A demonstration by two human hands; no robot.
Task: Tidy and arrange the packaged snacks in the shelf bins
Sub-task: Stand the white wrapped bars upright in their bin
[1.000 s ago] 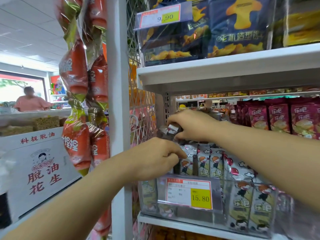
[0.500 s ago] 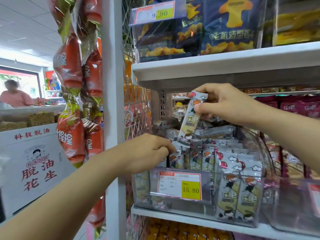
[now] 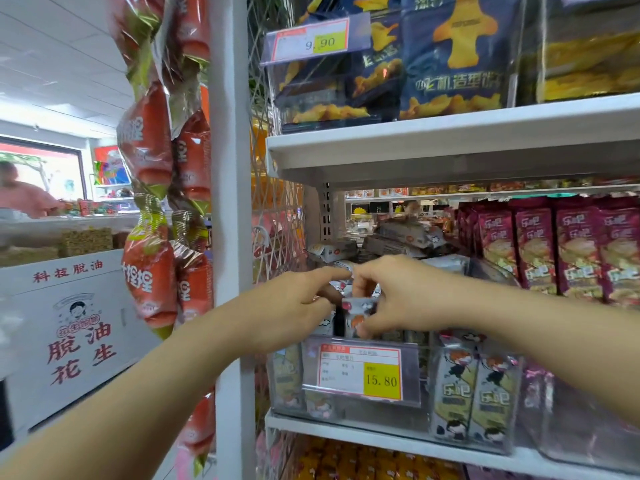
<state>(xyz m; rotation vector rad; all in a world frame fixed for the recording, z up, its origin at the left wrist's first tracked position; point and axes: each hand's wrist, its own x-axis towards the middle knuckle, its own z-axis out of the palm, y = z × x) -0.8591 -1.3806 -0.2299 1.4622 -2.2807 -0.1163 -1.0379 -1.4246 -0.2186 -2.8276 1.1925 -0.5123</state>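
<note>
I have the right hand [image 3: 398, 299] curled down, pinching a snack packet [image 3: 360, 315] upright over the clear bin [image 3: 420, 393], the left hand [image 3: 294, 306] beside it, index extended, grip unclear.

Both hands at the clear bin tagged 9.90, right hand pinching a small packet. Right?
Wrong tag. The clear bin that the left hand and right hand work at carries the 15.80 tag; the 9.90 tag is on the bin on the upper shelf. The head view shows it. The right hand does pinch a small packet.
</note>
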